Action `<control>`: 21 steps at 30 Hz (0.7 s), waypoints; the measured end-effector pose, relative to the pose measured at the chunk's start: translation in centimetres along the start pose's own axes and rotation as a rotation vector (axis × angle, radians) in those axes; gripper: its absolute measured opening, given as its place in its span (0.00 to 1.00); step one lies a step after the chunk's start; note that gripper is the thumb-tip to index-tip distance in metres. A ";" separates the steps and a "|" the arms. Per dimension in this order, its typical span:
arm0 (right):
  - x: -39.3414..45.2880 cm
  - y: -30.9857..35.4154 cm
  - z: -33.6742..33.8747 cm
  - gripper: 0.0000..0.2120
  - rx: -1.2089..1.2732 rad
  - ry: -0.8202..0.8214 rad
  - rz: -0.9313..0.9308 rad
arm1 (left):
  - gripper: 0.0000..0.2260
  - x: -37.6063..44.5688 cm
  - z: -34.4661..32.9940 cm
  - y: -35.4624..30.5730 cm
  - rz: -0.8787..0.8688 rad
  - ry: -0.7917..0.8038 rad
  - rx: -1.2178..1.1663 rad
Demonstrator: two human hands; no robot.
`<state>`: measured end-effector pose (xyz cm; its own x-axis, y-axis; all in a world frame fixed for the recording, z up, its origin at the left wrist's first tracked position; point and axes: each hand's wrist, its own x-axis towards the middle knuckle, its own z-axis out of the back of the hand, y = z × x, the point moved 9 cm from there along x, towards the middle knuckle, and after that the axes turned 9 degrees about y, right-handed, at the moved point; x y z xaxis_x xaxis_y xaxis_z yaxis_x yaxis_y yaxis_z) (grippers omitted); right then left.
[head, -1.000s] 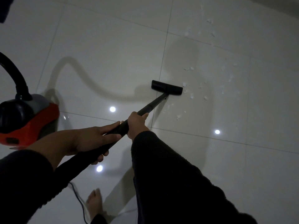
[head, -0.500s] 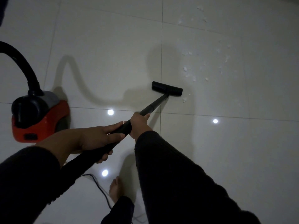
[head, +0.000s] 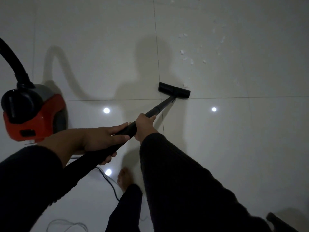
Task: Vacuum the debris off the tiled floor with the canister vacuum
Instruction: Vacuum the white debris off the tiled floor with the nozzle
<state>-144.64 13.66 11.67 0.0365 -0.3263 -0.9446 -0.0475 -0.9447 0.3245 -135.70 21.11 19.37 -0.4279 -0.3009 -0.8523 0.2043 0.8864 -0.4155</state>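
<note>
On tile, just short of the white debris [head: 191,61]: floor head [head: 173,90] lies flat. Your right hand [head: 145,125] grips the wand [head: 158,108] forward to steer; your left hand [head: 102,139] wraps the handle behind, likely for thrust. Canister vacuum [head: 33,114] sits at your left.

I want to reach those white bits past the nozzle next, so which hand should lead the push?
Probably the right hand. It grips the wand farther forward, nearer the nozzle, and the debris lies ahead and right of it. The left hand holds the wand farther back, better for steadying.
</note>
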 end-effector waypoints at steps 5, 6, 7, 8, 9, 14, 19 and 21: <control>-0.3 0.1 2.8 0.33 -0.019 -0.001 0.036 | 0.29 1.7 -1.9 -0.6 -0.006 0.024 0.022; -0.2 0.4 3.3 0.31 -0.012 0.004 0.050 | 0.28 2.2 -2.2 -0.8 -0.008 0.026 0.025; 0.1 0.4 4.0 0.31 0.009 -0.015 0.034 | 0.28 2.7 -2.6 -1.1 -0.011 0.026 0.030; 0.6 0.3 4.7 0.34 0.035 -0.029 0.007 | 0.28 3.2 -2.9 -1.3 -0.014 0.025 0.033; 0.7 0.4 5.2 0.36 0.040 -0.042 -0.015 | 0.28 3.7 -3.2 -1.6 -0.017 0.023 0.032; 2.2 2.4 7.2 0.31 -0.020 -0.020 0.026 | 0.28 6.2 -4.4 -3.2 -0.027 0.010 0.013; 4.1 5.3 9.4 0.33 -0.064 0.001 0.040 | 0.29 8.6 -5.4 -5.9 -0.048 -0.024 -0.004; 4.9 6.4 10.3 0.34 -0.093 -0.007 0.005 | 0.28 9.5 -5.9 -7.2 -0.048 -0.041 -0.031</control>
<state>-155.10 6.38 8.63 0.0296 -0.3309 -0.9432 0.0456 -0.9422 0.3320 -146.41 13.91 16.18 -0.3997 -0.3570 -0.8442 0.1565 0.8809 -0.4466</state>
